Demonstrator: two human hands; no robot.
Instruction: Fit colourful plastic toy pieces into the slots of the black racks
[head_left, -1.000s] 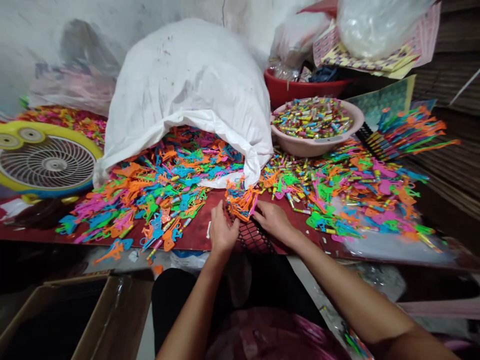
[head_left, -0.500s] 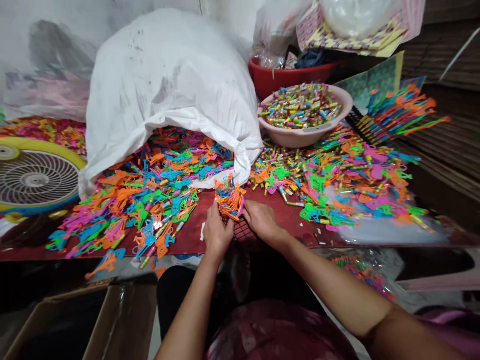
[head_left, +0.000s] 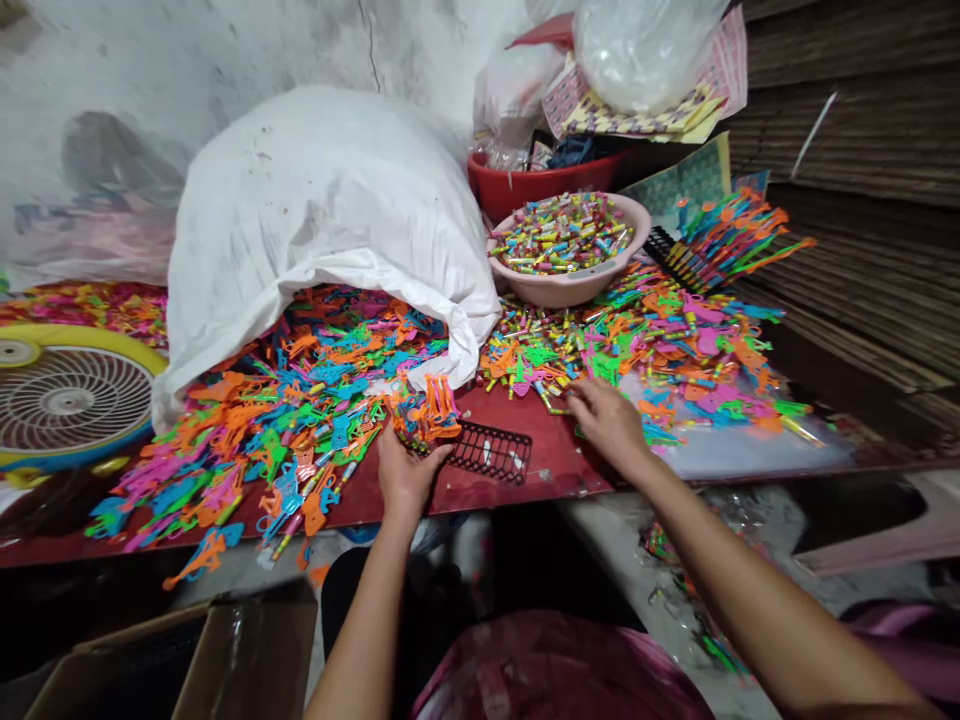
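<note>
The left hand (head_left: 405, 475) grips the left end of a black rack (head_left: 496, 453), filled there with plastic pieces (head_left: 433, 410), mid-table at the near side. The right hand (head_left: 611, 425), fingers bent, reaches the right heap (head_left: 694, 345); whether it pinches anything, I cannot tell. Far right: one second rack (head_left: 670, 258), one pink bowl (head_left: 551, 290), one red basin (head_left: 540, 182).

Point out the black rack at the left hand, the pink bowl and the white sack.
Black rack (head_left: 491, 452), head view: middle of its bare grid.
Pink bowl (head_left: 551, 291), head view: front of its outer wall.
White sack (head_left: 322, 190), head view: middle of its bulging side.
</note>
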